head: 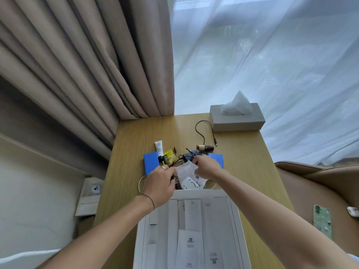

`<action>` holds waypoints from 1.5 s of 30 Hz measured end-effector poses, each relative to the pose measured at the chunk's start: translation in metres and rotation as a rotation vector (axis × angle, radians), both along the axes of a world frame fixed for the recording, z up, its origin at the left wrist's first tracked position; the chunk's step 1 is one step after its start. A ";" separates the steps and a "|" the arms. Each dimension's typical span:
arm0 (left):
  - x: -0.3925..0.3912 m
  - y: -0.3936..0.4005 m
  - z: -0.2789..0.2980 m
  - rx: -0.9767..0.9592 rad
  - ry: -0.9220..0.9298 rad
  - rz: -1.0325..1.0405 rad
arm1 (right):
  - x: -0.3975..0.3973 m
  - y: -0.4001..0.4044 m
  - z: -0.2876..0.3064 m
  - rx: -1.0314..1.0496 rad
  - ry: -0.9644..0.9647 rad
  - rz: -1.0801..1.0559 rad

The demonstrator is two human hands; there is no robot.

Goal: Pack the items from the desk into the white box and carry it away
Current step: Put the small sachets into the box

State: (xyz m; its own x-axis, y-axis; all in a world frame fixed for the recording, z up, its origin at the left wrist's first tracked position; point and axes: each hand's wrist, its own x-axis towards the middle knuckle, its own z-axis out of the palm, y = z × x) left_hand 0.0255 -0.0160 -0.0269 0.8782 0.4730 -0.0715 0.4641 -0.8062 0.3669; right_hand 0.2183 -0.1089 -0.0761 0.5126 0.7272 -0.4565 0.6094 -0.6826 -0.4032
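The white box [236,220] lies open at the near end of the wooden desk [132,140], with white paper packets inside. Just beyond its far rim sits a pile of items: a clear plastic bag [185,169] with a white device in it, dark cables, a blue box [151,162], a white tube [159,147], a yellow packet [170,154] and a brown bottle [205,147]. My left hand [159,185] grips the pile's left side, fingers curled into it. My right hand [206,167] pinches the plastic bag at its top right.
A grey tissue box [237,119] stands at the desk's far right, with a black cable [204,131] looping beside it. Curtains hang behind. A brown chair [314,183] on the right holds a phone [321,220]. A paper bag [89,195] sits left of the desk.
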 end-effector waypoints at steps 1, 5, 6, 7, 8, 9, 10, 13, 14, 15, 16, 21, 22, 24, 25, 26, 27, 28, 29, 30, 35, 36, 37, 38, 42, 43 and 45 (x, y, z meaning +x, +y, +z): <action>0.000 0.001 -0.001 -0.020 0.014 0.019 | 0.001 0.003 -0.004 -0.010 -0.010 0.018; -0.002 0.005 -0.004 -0.074 0.049 0.075 | 0.001 0.010 -0.014 -0.024 -0.064 0.038; -0.002 0.006 -0.005 -0.082 0.052 0.086 | 0.000 0.011 -0.015 -0.023 -0.076 0.037; -0.002 0.007 -0.005 -0.088 0.054 0.095 | 0.000 0.010 -0.016 -0.024 -0.087 0.032; -0.002 0.007 -0.005 -0.092 0.056 0.102 | 0.000 0.009 -0.018 -0.019 -0.096 0.021; -0.001 0.007 -0.005 -0.096 0.058 0.108 | 0.000 0.008 -0.018 -0.017 -0.100 0.000; 0.000 0.008 -0.005 -0.101 0.062 0.112 | 0.000 0.007 -0.017 -0.011 -0.097 -0.023; 0.006 0.009 -0.007 -0.127 0.067 0.128 | 0.001 0.005 -0.010 -0.019 -0.066 -0.078; 0.008 0.008 -0.008 -0.142 0.060 0.136 | 0.002 0.004 -0.007 -0.015 -0.064 -0.102; 0.010 0.007 -0.010 -0.157 0.049 0.144 | 0.004 0.004 -0.004 -0.002 -0.065 -0.138; 0.012 0.006 -0.012 -0.169 0.040 0.150 | 0.006 0.003 0.000 0.025 -0.065 -0.178; 0.026 0.001 -0.023 -0.201 0.063 0.143 | 0.019 -0.005 0.020 0.200 -0.021 -0.339; 0.030 0.002 -0.025 -0.207 0.079 0.145 | 0.021 -0.007 0.022 0.240 0.005 -0.365; 0.039 0.005 -0.029 -0.221 0.102 0.159 | 0.021 -0.013 0.025 0.315 0.066 -0.427; 0.044 0.008 -0.030 -0.223 0.108 0.163 | 0.022 -0.017 0.026 0.352 0.107 -0.462; 0.049 0.010 -0.031 -0.222 0.116 0.164 | 0.021 -0.021 0.026 0.386 0.152 -0.497; 0.054 0.012 -0.033 -0.216 0.127 0.166 | 0.021 -0.025 0.026 0.413 0.192 -0.532; 0.059 0.014 -0.035 -0.203 0.142 0.169 | 0.020 -0.028 0.027 0.431 0.222 -0.563; 0.063 0.015 -0.037 -0.185 0.158 0.173 | 0.020 -0.033 0.028 0.442 0.243 -0.590; 0.067 0.015 -0.040 -0.165 0.174 0.180 | 0.018 -0.037 0.030 0.454 0.261 -0.614; 0.080 0.015 -0.053 -0.106 0.271 0.214 | 0.008 -0.052 0.047 0.584 0.393 -0.716; 0.082 0.016 -0.054 -0.110 0.283 0.234 | 0.006 -0.055 0.051 0.623 0.429 -0.732; 0.084 0.016 -0.056 -0.115 0.284 0.260 | 0.004 -0.058 0.055 0.658 0.464 -0.749; 0.086 0.017 -0.057 -0.115 0.277 0.283 | 0.001 -0.062 0.058 0.693 0.496 -0.768; 0.090 0.019 -0.058 -0.119 0.267 0.331 | -0.011 -0.077 0.069 0.772 0.557 -0.798; 0.090 0.020 -0.058 -0.138 0.269 0.339 | -0.014 -0.080 0.071 0.768 0.566 -0.800; 0.090 0.021 -0.057 -0.177 0.272 0.359 | -0.020 -0.083 0.073 0.751 0.584 -0.811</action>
